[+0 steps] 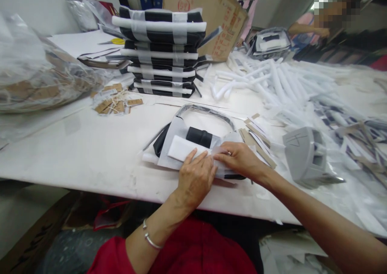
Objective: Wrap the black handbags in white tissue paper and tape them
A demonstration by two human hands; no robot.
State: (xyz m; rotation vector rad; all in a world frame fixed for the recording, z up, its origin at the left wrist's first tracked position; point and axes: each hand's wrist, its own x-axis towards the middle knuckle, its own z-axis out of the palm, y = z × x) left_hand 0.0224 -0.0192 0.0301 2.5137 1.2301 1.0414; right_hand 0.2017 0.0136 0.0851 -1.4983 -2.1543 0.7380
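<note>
A black handbag [163, 143] lies on the table in front of me, partly covered by a sheet of thin white paper [167, 155]. Its arched handle [208, 112] is wrapped and points away from me. Across the front sits a white foam strip [181, 148], just below a black strap piece [199, 137]. My left hand [196, 177] rests with outstretched fingers on the foam strip's lower edge. At the strip's right end, my right hand [238, 157] pinches a thin translucent piece [216, 144]; its fingertips are partly hidden.
Behind the bag rises a stack of wrapped black bags [163, 52]. Tags [116, 102] and a large plastic bag [45, 76] lie left. To the right are cardboard strips [256, 139], a grey tape dispenser [305, 155] and white foam rolls [281, 80]. Other people [314, 28] stand across the table.
</note>
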